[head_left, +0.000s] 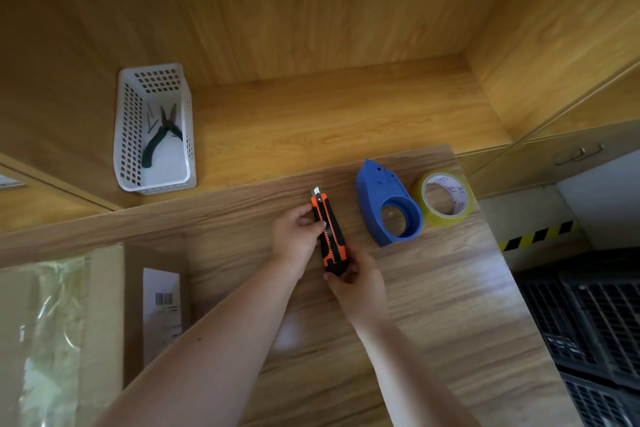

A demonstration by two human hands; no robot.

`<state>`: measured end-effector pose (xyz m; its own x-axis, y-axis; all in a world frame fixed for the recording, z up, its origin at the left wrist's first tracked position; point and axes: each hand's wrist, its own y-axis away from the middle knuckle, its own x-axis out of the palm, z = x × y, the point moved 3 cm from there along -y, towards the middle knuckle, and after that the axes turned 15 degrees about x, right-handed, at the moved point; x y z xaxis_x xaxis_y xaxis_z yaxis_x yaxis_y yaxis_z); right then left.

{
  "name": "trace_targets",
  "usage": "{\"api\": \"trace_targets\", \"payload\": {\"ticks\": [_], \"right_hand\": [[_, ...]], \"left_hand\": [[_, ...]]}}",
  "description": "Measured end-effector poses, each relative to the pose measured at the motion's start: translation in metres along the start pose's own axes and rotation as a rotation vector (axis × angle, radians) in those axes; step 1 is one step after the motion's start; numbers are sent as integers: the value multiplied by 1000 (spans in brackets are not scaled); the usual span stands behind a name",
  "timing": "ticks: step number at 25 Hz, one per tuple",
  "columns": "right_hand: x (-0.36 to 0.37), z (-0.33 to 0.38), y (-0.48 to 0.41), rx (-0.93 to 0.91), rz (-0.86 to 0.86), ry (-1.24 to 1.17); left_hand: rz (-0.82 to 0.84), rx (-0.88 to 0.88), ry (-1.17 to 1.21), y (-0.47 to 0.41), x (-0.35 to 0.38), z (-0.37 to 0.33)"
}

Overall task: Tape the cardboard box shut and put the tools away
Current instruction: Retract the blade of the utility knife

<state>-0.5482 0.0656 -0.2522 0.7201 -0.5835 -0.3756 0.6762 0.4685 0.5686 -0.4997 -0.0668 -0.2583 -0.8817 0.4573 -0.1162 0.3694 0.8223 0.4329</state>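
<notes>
Over the wood-grain table (433,288), the left hand (298,236) pinches a ribbed orange-and-black utility knife (331,239) near its blade; the right hand (356,282) curls round its butt.

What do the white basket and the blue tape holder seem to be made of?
White basket: probably moulded plastic, matte, given its thin walls and even grid of holes. Blue tape holder: probably plastic too, smooth with a faint sheen, one curved moulded piece.

Bare left hand (295,236), bare right hand (358,284); forearms uncovered to frame edge
</notes>
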Motion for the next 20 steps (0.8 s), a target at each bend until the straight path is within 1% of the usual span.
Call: {"api": "trace_targets", "payload": {"ticks": [3, 10, 15, 20], "right_hand": [[1, -1, -7, -39, -82, 115], [3, 2, -13, -57, -62, 201], [8, 0, -15, -39, -107, 297], [6, 1, -14, -15, -88, 285]], "left_hand": [[-15, 29, -24, -3, 5, -2], [-44, 69, -154, -5, 9, -3], [-13, 57, -158, -4, 5, -1], [4, 52, -170, 0, -3, -2]]}}
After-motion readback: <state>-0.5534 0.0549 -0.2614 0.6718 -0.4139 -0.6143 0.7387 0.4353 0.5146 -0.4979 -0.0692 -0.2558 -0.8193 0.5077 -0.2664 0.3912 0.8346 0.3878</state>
